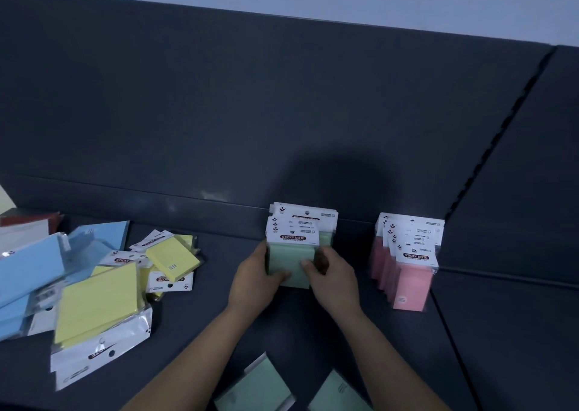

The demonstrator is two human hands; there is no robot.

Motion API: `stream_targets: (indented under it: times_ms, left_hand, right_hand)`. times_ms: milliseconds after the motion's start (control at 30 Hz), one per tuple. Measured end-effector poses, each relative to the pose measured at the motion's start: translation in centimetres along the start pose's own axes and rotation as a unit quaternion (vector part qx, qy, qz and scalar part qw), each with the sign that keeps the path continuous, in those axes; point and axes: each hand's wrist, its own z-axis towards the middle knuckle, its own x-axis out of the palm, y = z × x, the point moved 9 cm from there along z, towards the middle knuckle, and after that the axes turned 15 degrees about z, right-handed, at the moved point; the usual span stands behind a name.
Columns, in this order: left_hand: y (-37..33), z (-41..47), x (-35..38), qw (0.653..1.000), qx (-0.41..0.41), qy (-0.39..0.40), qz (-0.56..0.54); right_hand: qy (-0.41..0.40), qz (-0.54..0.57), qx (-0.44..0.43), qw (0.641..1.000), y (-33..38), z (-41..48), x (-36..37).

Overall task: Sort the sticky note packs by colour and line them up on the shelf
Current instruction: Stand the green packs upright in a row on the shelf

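Note:
A row of green sticky note packs (294, 254) stands upright against the back wall of the dark shelf (219, 301). My left hand (255, 277) grips the row's left side, thumb on the front pack. My right hand (332, 277) grips the right side, thumb also on the front. A row of pink packs (410, 282) stands to the right. Two loose green packs (257, 388) lie near the front edge. Yellow packs (100, 301) and blue packs (31, 269) lie in a loose heap at the left.
A red-and-white box (28, 225) sits at the far left behind the blue packs. The shelf's back panel (250, 112) rises behind the rows. A seam (451, 332) runs down the shelf to the right of the pink row.

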Motion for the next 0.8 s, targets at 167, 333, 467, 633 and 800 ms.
stream_targets:
  times_ms: [167,333,467,633,800]
  left_hand:
    - [-0.4,0.3,0.2,0.999,0.033,-0.008,0.005]
    - [0.7,0.7,1.3,0.999,0.029,0.033,0.022]
    - [0.0,1.3,2.1,0.992,0.043,0.065,0.096]
    - [0.6,1.3,1.7,0.996,0.058,0.043,0.051]
    - [0.8,2.0,2.0,0.992,0.075,0.070,0.077]
  right_hand:
    - [-0.003,0.006,0.010,1.000,-1.1,0.0,-0.1]
    - [-0.048,-0.016,0.029,0.998,-1.4,-0.2,-1.5]
    - [0.054,0.004,0.051,0.997,-1.8,-0.1,0.8]
    - [0.067,-0.038,0.025,0.997,-1.4,-0.4,1.3]
    - [0.101,-0.088,0.033,0.990,-1.3,0.0,1.6]
